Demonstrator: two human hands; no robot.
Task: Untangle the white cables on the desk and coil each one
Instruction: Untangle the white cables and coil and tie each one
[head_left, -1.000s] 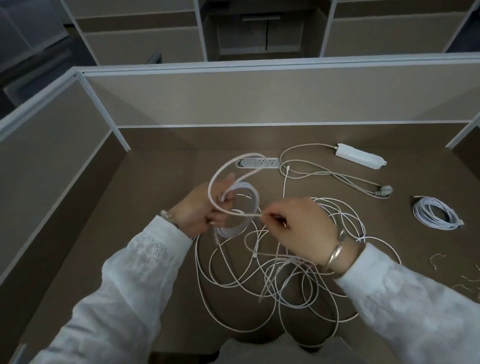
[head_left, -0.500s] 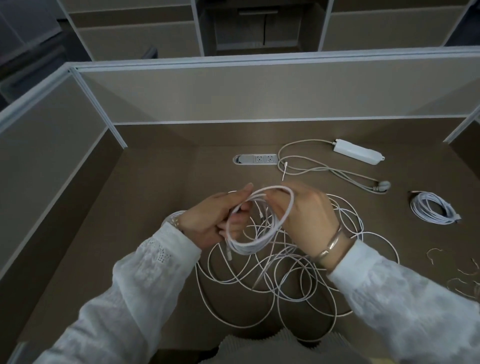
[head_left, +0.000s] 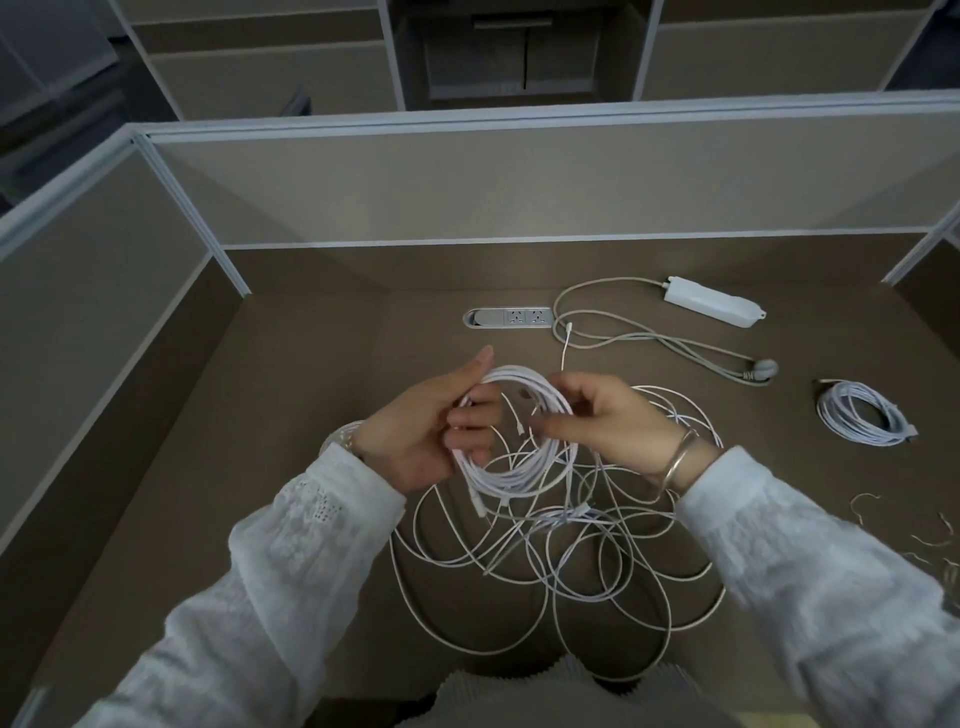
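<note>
Both hands are up over the middle of the brown desk (head_left: 322, 395), sharing one white coil (head_left: 519, 467) of cable. The left hand (head_left: 421, 431) grips the coil's left side, thumb on top and fingers curled under the loops. The right hand (head_left: 602, 421) pinches the right side of the same coil between thumb and fingertips, the rest of its fingers loosely curled. The coil is lifted a bit off the surface, with a connector end dangling off its lower left.

Right under and nearer than the coil, the messy tangle of loose white cables (head_left: 561, 561) sprawls on the desk, loops crossing all over the place.

Far right, there's a white power strip (head_left: 711, 301) with its grey cord (head_left: 649, 338) snaking toward a round plug (head_left: 763, 369). Further right sits a finished coil (head_left: 862, 421), well apart from the tangle. A socket panel (head_left: 509, 317) is set into the desk on the far side of the hands. A few thin twist ties (head_left: 935, 535) lie at the right edge. Beige partition walls (head_left: 519, 187) box in the desk.
</note>
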